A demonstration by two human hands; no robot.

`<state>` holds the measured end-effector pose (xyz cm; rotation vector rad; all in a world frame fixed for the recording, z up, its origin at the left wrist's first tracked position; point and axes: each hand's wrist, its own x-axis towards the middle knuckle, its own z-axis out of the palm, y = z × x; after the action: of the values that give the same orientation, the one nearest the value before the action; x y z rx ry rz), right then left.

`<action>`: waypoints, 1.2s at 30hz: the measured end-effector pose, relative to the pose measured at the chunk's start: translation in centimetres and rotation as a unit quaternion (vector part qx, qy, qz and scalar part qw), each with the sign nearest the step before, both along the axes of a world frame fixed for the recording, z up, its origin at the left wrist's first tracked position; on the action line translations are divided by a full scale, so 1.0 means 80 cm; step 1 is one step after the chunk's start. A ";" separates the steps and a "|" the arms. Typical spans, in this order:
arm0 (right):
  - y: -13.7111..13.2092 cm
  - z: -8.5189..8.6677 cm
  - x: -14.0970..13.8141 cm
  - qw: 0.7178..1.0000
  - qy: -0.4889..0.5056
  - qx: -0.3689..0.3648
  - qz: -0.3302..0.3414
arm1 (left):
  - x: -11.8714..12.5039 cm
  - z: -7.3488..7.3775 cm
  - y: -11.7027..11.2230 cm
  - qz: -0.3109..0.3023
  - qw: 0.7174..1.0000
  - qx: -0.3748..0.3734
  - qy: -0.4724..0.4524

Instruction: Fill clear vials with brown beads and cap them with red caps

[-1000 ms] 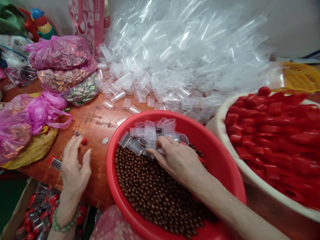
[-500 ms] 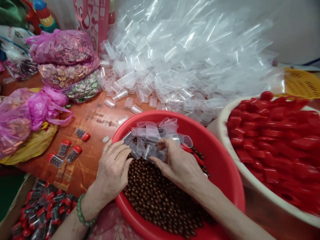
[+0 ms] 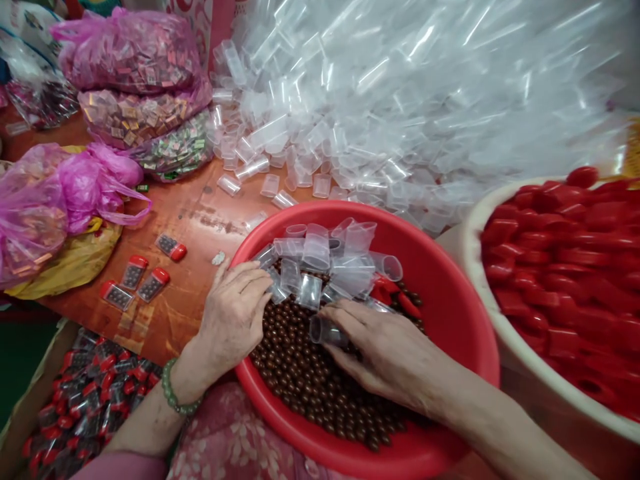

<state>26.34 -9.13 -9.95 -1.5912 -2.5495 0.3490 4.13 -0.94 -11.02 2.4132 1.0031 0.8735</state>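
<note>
A clear plastic tube container (image 3: 329, 331) is in my right hand (image 3: 380, 347), its open end facing left between fingers and thumb. The hand is low over brown round beads (image 3: 295, 360) inside a red basin (image 3: 465, 320). My left hand (image 3: 237, 310) lies across the basin's left rim, fingers loosely bent and tips beside the clear containers; nothing shows in its grasp. Several more empty clear containers (image 3: 316, 247) lie on the beads at the far side of the basin, with a few red caps (image 3: 386, 291) to their right.
A cream tub (image 3: 475, 267) of red caps stands at the right. Behind the basin rises a large heap of clear containers (image 3: 350, 120). Several filled, red-capped containers (image 3: 153, 285) lie on the table; more fill a box (image 3: 100, 393) below. Pink bags (image 3: 135, 53) sit at the left.
My right hand has drawn back from the pile of clear containers toward the beads, now with one container in it. The left hand stays at the rim. The view has shifted slightly.
</note>
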 end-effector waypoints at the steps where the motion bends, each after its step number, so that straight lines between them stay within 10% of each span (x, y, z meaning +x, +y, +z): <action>1: 0.000 -0.003 -0.002 0.999 -0.038 -0.006 0.014 | 0.000 0.000 0.000 -0.002 1.000 0.004 -0.002; 11: 0.022 -0.004 -0.051 0.979 -0.049 -0.134 0.146 | 0.002 0.002 0.000 0.001 1.000 0.001 0.009; 22: 0.038 -0.006 -0.040 0.942 0.221 -0.242 0.070 | -0.004 0.008 -0.010 -0.003 0.998 0.028 -0.060; 26: 0.031 0.010 -0.030 0.903 0.348 -0.252 0.024 | -0.016 0.030 -0.028 -0.048 0.981 -0.138 -0.126; 30: 0.024 0.018 -0.023 0.893 0.388 -0.229 0.016 | -0.025 0.041 -0.042 -0.100 0.902 -0.399 -0.131; 36: 0.027 0.017 -0.021 0.872 0.441 -0.205 0.047 | -0.014 0.032 -0.045 -0.159 0.824 -0.517 -0.168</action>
<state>24.64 -6.98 -8.63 -1.0031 -1.8759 1.3417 3.02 -4.51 -8.44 1.3613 0.6355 0.4123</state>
